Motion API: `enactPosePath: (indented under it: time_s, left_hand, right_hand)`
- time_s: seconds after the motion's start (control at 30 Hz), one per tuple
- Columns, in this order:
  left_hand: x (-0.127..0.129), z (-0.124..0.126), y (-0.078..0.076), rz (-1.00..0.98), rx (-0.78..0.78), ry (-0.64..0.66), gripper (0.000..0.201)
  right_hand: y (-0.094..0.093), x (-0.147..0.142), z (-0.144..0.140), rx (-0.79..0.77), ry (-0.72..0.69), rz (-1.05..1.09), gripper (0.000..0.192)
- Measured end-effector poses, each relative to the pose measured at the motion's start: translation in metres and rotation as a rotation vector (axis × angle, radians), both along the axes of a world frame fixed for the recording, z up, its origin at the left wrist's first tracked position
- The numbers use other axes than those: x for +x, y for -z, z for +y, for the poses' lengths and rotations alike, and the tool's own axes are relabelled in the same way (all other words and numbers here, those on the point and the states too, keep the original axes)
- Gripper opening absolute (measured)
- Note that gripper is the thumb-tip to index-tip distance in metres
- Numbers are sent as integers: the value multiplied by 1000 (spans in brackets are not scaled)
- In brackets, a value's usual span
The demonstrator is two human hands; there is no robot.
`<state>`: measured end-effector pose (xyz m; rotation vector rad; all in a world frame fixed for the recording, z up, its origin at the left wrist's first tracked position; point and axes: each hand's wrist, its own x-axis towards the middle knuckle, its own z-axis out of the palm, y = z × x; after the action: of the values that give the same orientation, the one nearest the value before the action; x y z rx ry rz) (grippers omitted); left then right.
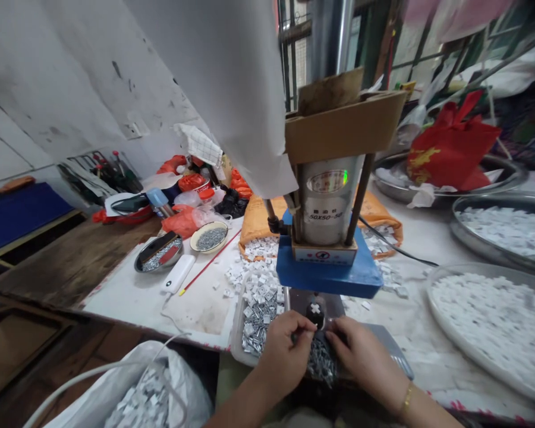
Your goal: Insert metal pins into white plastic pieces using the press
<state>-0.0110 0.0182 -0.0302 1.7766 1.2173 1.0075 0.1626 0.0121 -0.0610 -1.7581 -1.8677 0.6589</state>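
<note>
Fingers of both hands, left hand (285, 351) and right hand (361, 353), pinch small metal parts (321, 362) at six o'clock beneath the press (327, 238); a ram stroke could crush them.

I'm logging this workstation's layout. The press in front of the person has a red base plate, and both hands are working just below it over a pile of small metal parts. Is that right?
Not quite. The head view shows the press's base plate is blue, not red. The rest holds: the left hand and right hand work just below it over the small metal parts.
</note>
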Motion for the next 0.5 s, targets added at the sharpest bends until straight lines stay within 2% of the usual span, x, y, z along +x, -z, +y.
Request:
enactPosePath:
  time_s: [0.1,0.23,0.37,0.5]
  left_hand:
    - [1,-2,3,12,-35,-14,17]
    - [2,-5,2,60,-9,8,18]
    - [2,-7,-1,157,140,129,20]
    - [2,-8,-1,200,163,163,18]
  right_hand:
    - [-6,-1,-2,-31,42,211,18]
    - [-19,-5,-9,-162,0,499,20]
    - [-22,-8,-13,-244,-66,603,25]
    - [-17,-6,-13,-307,-63,658,33]
